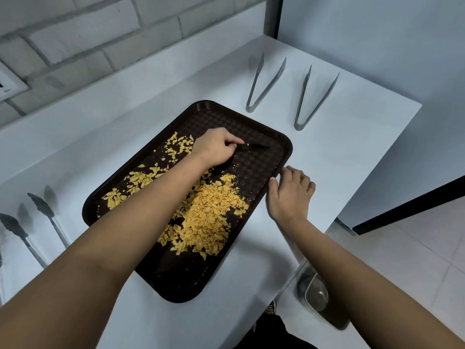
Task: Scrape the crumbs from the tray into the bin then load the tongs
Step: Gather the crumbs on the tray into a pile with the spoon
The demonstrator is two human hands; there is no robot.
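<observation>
1. The scraping step is under way: the left hand (217, 146) is reaching across the dark brown tray (281, 137) and curling its fingers round a thin dark scraper (254, 146), whose blade is pointing toward three o'clock and lying on the tray floor near the far right corner.

2. The right hand (292, 195) is steadying the tray at its three o'clock rim, with relaxed, nearly straight fingers resting on the edge and gripping nothing.

3. The yellow crumbs (208, 212) are lying in two groups: a dense heap at the tray's middle, toward six o'clock of the left hand, and a looser scatter at nine to eleven o'clock, partly hidden under the forearm. The scraper tip is sitting on bare tray, well apart from the heap.

4. The bin (319, 295) is showing as a metal container below the white counter (352, 147) edge at five o'clock of the tray, partly behind the right forearm.

5. By my judgement the next move is calling for dragging the blade toward six o'clock, gathering the crumbs, then carrying or tilting the tray over the bin.

6. Two metal tongs (312, 99) are lying at one o'clock beyond the tray, and dark-tipped tongs (40, 205) at eight o'clock; loading them is not yet begun.
</observation>
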